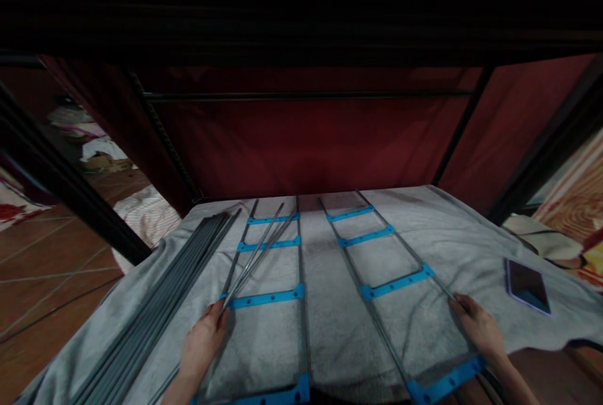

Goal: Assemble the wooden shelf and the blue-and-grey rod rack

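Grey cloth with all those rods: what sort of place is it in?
Probably a room in a home: tiled floor, heaped fabrics at the left, and a phone-like device on the grey cloth.

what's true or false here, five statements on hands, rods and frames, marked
1. The left hand holds thin grey rods. True.
2. Blue, hole-dotted crossbars span two ladder-shaped frames. True.
3. The right hand is empty. False: it holds a grey side rod of the right frame.
4. The bundle of grey rods lies right of both frames. False: it lies left of them.
5. The flat, dark-screened, purple-edged device lies on grey cloth. True.
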### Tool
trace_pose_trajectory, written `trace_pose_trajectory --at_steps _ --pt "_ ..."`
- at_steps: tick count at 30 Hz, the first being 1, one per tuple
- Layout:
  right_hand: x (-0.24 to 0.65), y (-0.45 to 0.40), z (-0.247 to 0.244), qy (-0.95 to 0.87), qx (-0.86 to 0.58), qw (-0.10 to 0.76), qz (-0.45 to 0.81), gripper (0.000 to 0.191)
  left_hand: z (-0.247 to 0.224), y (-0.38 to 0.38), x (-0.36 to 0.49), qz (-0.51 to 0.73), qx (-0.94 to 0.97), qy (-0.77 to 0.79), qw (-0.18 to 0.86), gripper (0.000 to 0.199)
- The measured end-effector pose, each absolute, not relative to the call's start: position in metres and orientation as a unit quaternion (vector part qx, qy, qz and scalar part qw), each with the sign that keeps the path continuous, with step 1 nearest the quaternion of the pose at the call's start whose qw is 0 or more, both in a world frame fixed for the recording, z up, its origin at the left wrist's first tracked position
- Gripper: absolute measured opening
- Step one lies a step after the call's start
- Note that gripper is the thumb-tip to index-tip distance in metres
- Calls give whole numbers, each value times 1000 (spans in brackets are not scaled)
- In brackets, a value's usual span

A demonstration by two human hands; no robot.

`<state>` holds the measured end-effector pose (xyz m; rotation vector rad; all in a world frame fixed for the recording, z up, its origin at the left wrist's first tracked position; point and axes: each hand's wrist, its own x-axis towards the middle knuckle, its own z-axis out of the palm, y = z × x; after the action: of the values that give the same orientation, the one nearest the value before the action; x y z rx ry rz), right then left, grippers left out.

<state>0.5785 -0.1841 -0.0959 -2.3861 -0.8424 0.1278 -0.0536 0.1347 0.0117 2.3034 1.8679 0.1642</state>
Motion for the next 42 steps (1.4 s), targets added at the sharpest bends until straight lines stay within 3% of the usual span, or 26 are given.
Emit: trace_pose_trajectory --at_steps 11,20,27,34,37,42 --pt "573 -187 -61 -325 -891 312 52 52 6 131 -50 105 821 559 -46 43" --pt "580 -198 -32 -338 -895 288 33 48 25 117 -26 63 844 503 174 48" --pt "565 -201 -61 -360 -882 304 26 46 16 106 -9 48 915 369 158 42" --pt "540 -182 -60 -349 -895 271 -67 38 10 124 -24 69 926 356 104 36" --pt "510 -151 -53 -374 -866 319 -93 37 8 121 -15 38 930 344 122 43" --pt "451 -88 -45 -444 -767 464 2 29 7 109 10 -12 934 340 109 47"
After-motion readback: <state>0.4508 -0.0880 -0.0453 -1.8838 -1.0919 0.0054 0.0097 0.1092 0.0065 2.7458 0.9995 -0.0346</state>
